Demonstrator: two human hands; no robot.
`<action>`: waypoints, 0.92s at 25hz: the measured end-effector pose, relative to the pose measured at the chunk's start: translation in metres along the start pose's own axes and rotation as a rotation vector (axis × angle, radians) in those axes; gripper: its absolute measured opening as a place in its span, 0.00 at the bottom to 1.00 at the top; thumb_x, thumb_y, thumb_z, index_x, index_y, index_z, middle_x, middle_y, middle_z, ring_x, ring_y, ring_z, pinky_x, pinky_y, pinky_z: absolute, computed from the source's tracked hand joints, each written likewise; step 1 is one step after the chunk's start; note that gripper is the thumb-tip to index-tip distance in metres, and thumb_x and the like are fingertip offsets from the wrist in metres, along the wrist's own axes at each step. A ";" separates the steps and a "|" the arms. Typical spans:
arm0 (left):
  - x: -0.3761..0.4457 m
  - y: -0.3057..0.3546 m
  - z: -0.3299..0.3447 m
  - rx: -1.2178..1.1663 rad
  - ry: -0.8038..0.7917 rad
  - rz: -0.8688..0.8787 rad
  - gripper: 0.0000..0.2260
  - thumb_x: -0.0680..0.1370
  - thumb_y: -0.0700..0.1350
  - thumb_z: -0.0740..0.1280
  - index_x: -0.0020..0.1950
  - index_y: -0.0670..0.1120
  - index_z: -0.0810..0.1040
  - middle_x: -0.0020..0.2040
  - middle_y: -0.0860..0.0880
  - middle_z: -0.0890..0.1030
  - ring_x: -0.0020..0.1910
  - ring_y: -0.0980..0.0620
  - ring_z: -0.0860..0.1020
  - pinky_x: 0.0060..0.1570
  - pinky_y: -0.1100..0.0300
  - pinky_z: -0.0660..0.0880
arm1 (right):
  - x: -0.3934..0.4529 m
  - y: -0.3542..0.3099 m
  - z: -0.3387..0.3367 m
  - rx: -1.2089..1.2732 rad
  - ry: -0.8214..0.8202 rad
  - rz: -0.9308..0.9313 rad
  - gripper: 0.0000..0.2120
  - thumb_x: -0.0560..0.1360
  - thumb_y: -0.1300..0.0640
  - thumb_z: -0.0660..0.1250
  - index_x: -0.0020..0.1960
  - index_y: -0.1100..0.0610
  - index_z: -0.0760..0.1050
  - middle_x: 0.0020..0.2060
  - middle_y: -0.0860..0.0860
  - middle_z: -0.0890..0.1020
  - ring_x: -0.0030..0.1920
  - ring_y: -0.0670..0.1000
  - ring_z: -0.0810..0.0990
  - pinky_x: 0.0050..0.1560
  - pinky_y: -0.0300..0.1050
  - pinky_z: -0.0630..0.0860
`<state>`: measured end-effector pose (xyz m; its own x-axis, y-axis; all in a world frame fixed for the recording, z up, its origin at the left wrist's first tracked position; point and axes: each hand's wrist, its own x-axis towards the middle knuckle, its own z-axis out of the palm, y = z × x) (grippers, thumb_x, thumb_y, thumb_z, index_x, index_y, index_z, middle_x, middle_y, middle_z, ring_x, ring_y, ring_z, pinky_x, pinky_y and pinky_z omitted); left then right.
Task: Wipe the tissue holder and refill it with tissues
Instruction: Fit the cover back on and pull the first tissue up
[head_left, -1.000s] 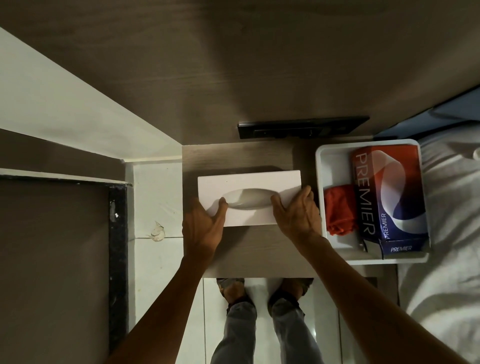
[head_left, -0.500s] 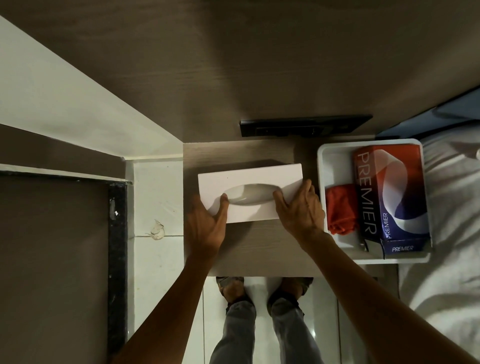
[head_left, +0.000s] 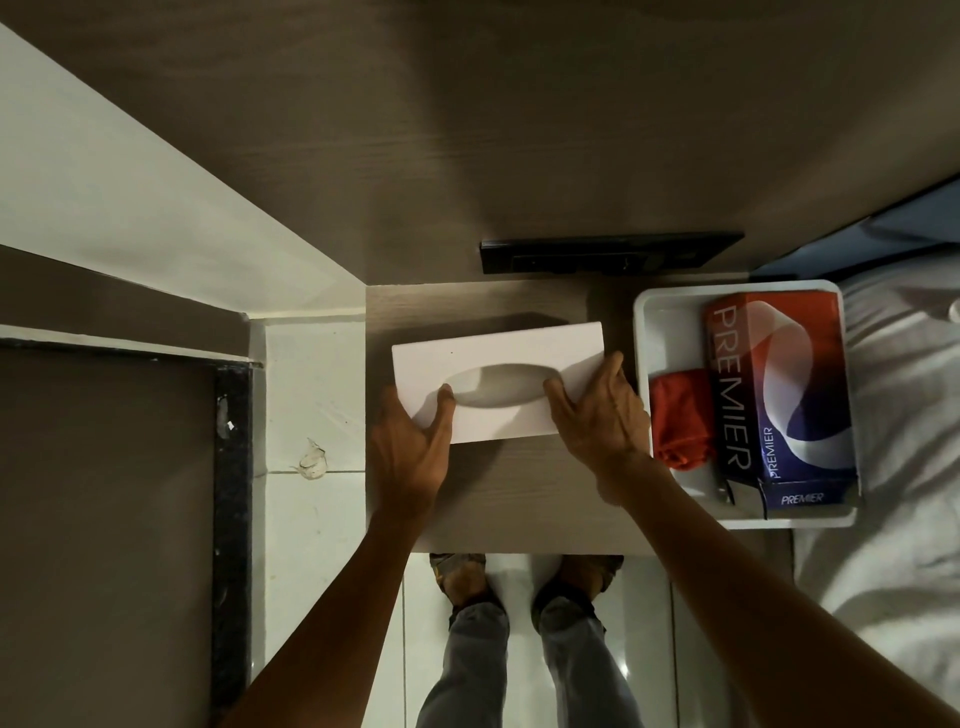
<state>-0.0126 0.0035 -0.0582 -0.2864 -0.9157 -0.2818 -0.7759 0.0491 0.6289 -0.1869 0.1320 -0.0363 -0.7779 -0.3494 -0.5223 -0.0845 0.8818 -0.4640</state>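
Dim light falls on a small wood-grain worktop (head_left: 519, 499) set against a wall of the same finish, with a black socket strip (head_left: 608, 253) mounted just above its far edge. White floor tiles (head_left: 306, 395) show to the left, and a bed with white sheets (head_left: 904, 415) lies to the right. On the worktop rests a white tissue holder (head_left: 498, 353), lying flat and slightly askew, its oval slot (head_left: 498, 387) facing up; what is inside the slot cannot be made out. The left hand (head_left: 410, 457) grips the holder's near left corner, thumb on the top face beside the slot and fingers spread at the left end. The right hand (head_left: 597, 415) clasps the near right corner, thumb on top and fingers wrapped round the right end. Just right of the holder sits a white tray (head_left: 647, 332) containing a folded red cloth (head_left: 680, 421) and a red-and-blue Premier tissue box (head_left: 779, 395) side by side. Below the worktop's near edge, the person's jeans (head_left: 519, 665) and feet are visible on the tiles.
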 end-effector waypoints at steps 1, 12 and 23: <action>0.000 0.000 0.001 0.001 0.002 0.002 0.29 0.78 0.67 0.69 0.70 0.50 0.70 0.63 0.47 0.82 0.58 0.45 0.84 0.50 0.61 0.76 | 0.002 0.000 0.000 -0.008 -0.002 -0.003 0.35 0.77 0.36 0.66 0.72 0.59 0.61 0.63 0.59 0.78 0.59 0.60 0.81 0.52 0.53 0.82; 0.005 0.005 0.002 0.008 -0.031 -0.028 0.28 0.78 0.62 0.71 0.70 0.45 0.73 0.65 0.44 0.82 0.61 0.42 0.83 0.54 0.58 0.76 | 0.006 0.004 0.006 -0.010 -0.029 0.005 0.37 0.76 0.36 0.67 0.73 0.59 0.61 0.63 0.58 0.73 0.61 0.58 0.75 0.56 0.60 0.81; 0.005 0.002 0.010 0.373 -0.041 0.047 0.31 0.80 0.65 0.63 0.64 0.36 0.73 0.60 0.37 0.78 0.60 0.39 0.77 0.61 0.43 0.78 | 0.004 0.005 0.017 -0.104 0.022 0.007 0.39 0.77 0.39 0.66 0.76 0.62 0.59 0.74 0.62 0.64 0.74 0.63 0.64 0.70 0.66 0.70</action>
<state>-0.0214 0.0030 -0.0654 -0.3435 -0.8925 -0.2925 -0.9104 0.2399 0.3370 -0.1802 0.1295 -0.0525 -0.7922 -0.3370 -0.5087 -0.1424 0.9127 -0.3829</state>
